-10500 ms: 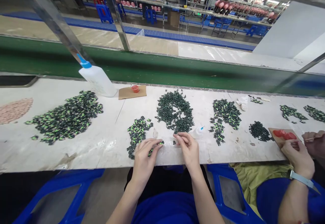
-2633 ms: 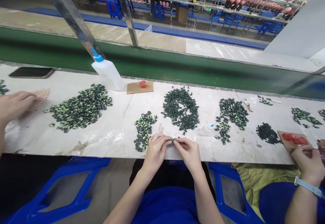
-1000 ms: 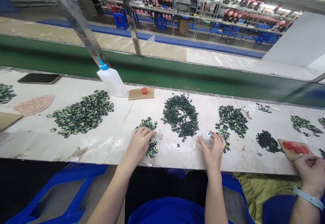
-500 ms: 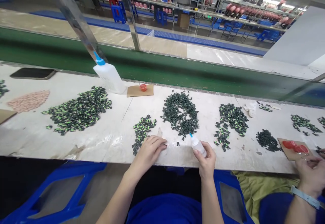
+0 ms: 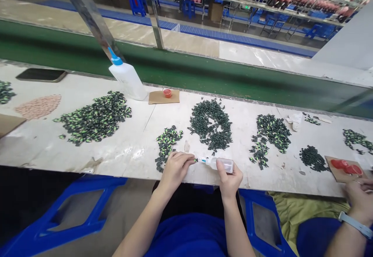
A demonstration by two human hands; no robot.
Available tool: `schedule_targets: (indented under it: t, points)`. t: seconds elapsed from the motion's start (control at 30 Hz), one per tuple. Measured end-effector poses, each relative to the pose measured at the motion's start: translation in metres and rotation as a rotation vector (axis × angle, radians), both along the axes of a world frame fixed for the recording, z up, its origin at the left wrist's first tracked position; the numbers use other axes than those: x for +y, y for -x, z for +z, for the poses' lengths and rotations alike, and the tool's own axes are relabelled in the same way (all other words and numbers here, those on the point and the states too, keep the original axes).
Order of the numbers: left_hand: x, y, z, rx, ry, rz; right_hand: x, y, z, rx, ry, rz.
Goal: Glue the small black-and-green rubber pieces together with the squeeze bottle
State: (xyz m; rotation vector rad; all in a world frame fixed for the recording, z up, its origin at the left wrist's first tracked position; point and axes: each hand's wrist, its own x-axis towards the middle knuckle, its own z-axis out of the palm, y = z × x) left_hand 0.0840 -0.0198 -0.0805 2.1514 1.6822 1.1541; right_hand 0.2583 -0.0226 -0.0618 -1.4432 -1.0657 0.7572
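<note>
My left hand [image 5: 178,168] pinches a small black-and-green piece [image 5: 196,160] between thumb and fingertips, just above the table. In my right hand [image 5: 229,179] lies a small clear squeeze bottle [image 5: 223,165] with a blue tip, tilted nearly flat. Its nozzle points left, at or very near the piece; whether they touch I cannot tell. Beside my left hand is a small pile of black-and-green pieces [image 5: 166,142]. Beyond both hands lies a ring-shaped heap of small dark green pieces [image 5: 201,123].
A large white bottle [image 5: 128,80] with a blue nozzle stands behind, near a cardboard piece [image 5: 157,97] holding a red cup [image 5: 167,93]. Left are a larger black-and-green heap [image 5: 96,119], pink pieces [image 5: 40,106] and a phone [image 5: 41,75]. A co-worker's hand [image 5: 359,196] is at far right.
My right hand has tipped the small bottle from slanted to nearly flat and brought its nozzle left to the piece. The piece in my left fingers now shows more clearly. The view has shifted slightly.
</note>
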Motion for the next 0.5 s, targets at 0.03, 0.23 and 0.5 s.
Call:
schedule_targets:
  t: [0.03, 0.23, 0.5]
  points:
    - [-0.0001, -0.0002, -0.0003, -0.003, -0.001, 0.011, -0.0003, 0.0016, -0.0001, -0.040, -0.010, 0.009]
    - [0.0008, -0.0008, -0.0006, -0.022, 0.050, 0.053, 0.0007, 0.0030, -0.0059, -0.184, -0.050, 0.071]
    - [0.0011, -0.0004, -0.0013, -0.009, 0.044, 0.045, 0.0027, 0.0047, -0.0065, -0.246, -0.068, 0.079]
